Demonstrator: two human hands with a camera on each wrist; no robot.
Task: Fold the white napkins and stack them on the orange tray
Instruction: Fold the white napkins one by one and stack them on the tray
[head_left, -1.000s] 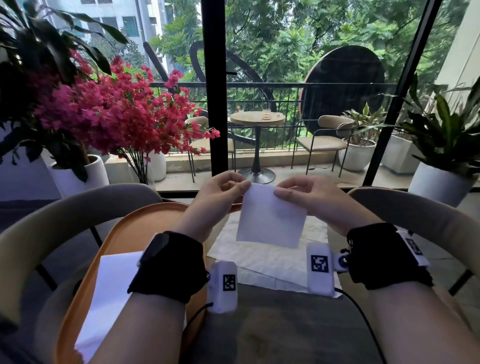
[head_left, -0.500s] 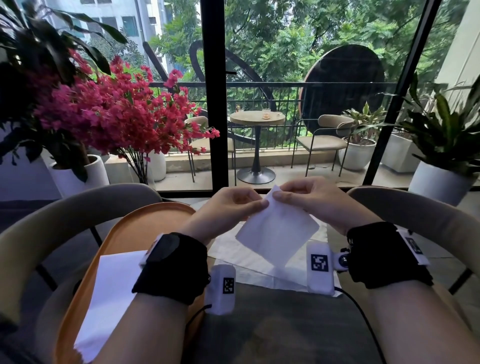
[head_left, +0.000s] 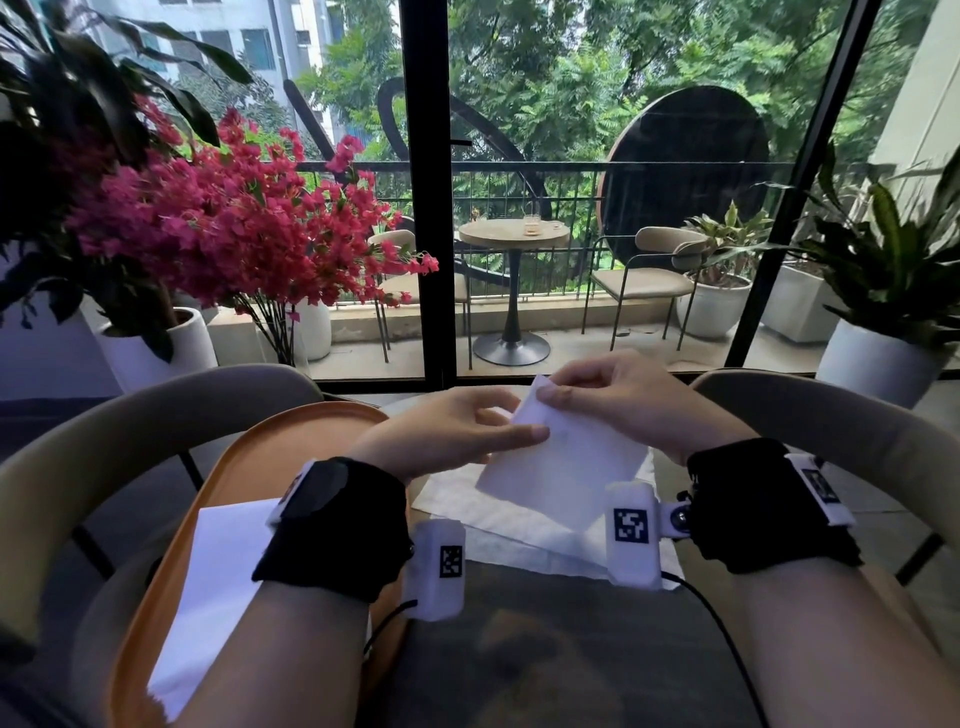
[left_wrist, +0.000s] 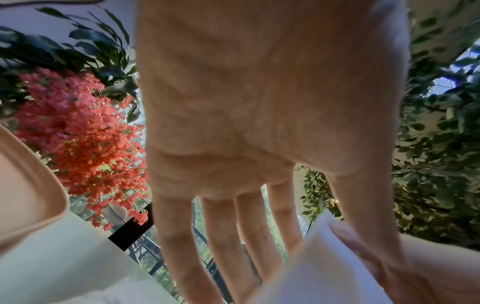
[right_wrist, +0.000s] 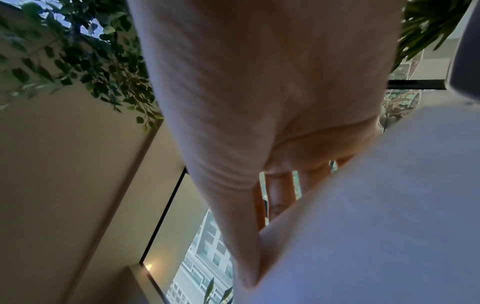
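Napkin in hand: Your left hand (head_left: 457, 431) and right hand (head_left: 618, 400) both pinch one folded white napkin (head_left: 566, 467), a thin, smooth, soft square held tilted above the bench (head_left: 545, 649), its pinched corner pointing away from you.
Grip: Your left thumb lies across its near-left edge; your right fingers (head_left: 556, 397) curl over the top corner.
Loose napkins: Crumpled flat sheets (head_left: 467, 499) lie beneath, mid-bench.
Orange tray (head_left: 291, 441): Oval, smooth-rimmed, at the bench's left edge, carrying a folded white stack (head_left: 218, 582) at its near end; its far end stands bare.
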